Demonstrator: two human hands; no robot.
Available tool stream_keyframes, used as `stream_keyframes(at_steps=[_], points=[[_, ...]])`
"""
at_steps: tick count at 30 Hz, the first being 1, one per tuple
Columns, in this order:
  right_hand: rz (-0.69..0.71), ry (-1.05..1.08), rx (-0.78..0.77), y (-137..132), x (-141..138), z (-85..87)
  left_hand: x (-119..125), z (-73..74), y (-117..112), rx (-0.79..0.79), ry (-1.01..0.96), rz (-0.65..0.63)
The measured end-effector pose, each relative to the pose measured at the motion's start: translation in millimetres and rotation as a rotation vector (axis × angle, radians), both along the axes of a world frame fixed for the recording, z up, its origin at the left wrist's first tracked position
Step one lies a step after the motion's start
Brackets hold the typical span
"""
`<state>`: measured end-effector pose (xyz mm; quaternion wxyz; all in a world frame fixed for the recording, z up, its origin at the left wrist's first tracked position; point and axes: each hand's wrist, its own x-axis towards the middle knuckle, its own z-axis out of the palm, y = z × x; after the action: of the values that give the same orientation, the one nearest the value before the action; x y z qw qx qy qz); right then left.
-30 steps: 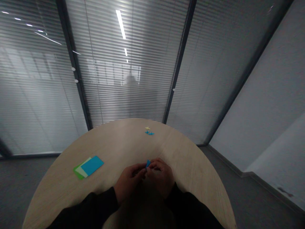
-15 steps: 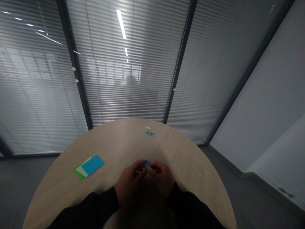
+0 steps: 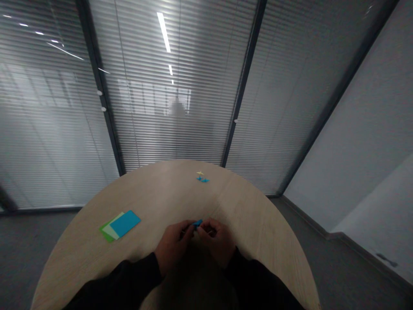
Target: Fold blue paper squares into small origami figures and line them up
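A small piece of folded blue paper is pinched between my two hands, above the near middle of the table. My left hand grips its left end between thumb and fingers. On the other side, the fingertips of my right hand are closed on its right end. Fingers cover much of the paper, so its full shape is hidden. Farther off lie small folded paper pieces: two blue ones side by side and a yellow one just behind them.
The round wooden table spreads around my hands. To the left lies a fanned stack of paper sheets, with a blue sheet over light green and green ones. Beyond the table's far edge stand glass panels with blinds; a white wall rises at right.
The blue paper between my fingers has tipped from nearly upright to a flatter slant. My fingers have shifted slightly around it; the pieces on the table lie as before.
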<state>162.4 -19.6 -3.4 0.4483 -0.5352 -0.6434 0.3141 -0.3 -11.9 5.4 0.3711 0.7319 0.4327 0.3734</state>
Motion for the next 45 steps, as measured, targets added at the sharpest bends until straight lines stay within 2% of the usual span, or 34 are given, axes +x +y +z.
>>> stream_keyframes(at_steps=[7,11,15,18,22,25,29,35,42,45], points=[[-0.061,-0.148,0.139,-4.7,-7.6,0.5,0.3,-3.7,3.2,0.024,-0.008,0.052],[-0.145,-0.143,0.124,-4.4,-9.9,0.0,1.7,-2.9,4.7,-0.013,-0.037,0.132],[-0.105,-0.127,0.107,-3.7,-11.9,-1.0,2.3,-3.5,5.8,-0.046,-0.096,0.149],[-0.084,0.01,0.056,-2.2,-13.2,-2.5,2.4,-3.1,5.8,-0.061,-0.127,0.123],[0.013,0.366,-0.127,0.7,-13.1,-4.4,2.9,-1.6,5.2,-0.098,-0.164,0.069],[-0.002,0.499,-0.217,2.2,-11.7,-5.1,3.8,-2.3,5.2,-0.111,-0.161,0.076],[-0.052,0.49,-0.213,3.6,-9.5,-6.4,4.7,-3.8,4.8,-0.074,-0.101,0.106],[0.006,0.463,-0.205,4.6,-6.5,-8.9,4.1,-4.0,4.1,-0.013,0.018,0.106],[-0.089,0.339,-0.169,4.1,-6.5,-11.7,4.7,-6.5,2.8,0.132,0.338,0.142],[-0.155,0.248,-0.135,2.1,-8.7,-8.5,5.1,-6.5,2.2,0.165,0.412,0.141]])
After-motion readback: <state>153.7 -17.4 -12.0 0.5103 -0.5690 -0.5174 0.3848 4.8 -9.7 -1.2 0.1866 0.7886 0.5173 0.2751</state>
